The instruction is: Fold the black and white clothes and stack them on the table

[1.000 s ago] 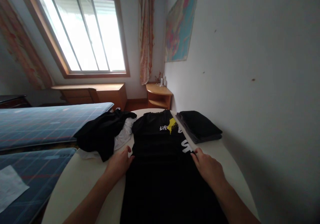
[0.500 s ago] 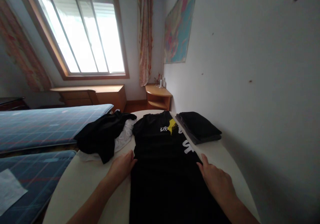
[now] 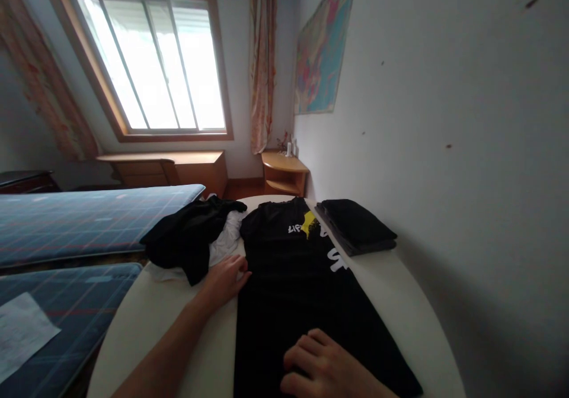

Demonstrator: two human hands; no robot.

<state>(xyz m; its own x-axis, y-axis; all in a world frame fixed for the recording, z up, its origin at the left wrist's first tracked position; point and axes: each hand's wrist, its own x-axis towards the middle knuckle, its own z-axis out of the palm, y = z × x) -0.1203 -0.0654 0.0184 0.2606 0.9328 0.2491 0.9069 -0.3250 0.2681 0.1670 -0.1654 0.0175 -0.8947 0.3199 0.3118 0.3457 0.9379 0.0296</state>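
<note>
A black T-shirt (image 3: 284, 303) with white lettering and a yellow patch lies lengthwise on the round pale table (image 3: 208, 350), its collar at the far side. At the shirt's left edge, my left hand (image 3: 226, 279) has thumb and fingertips closed on the fabric. My right hand (image 3: 322, 362) is over the lower middle of the shirt, palm down, fingers loosely bent and a little apart, with nothing visible in them. The shirt's near end runs out of the picture.
Left of the shirt is a loose heap of black clothing (image 3: 186, 235) with white cloth (image 3: 226, 238). A stack of folded dark clothes (image 3: 355, 226) sits at the right, near the wall (image 3: 471, 208). Plaid mattresses (image 3: 89, 220) and a paper sheet (image 3: 24, 339) are beyond the table's left edge.
My right hand has left the shirt's right edge and moved left and nearer, over the shirt. My left hand has shifted slightly farther up along the left edge.
</note>
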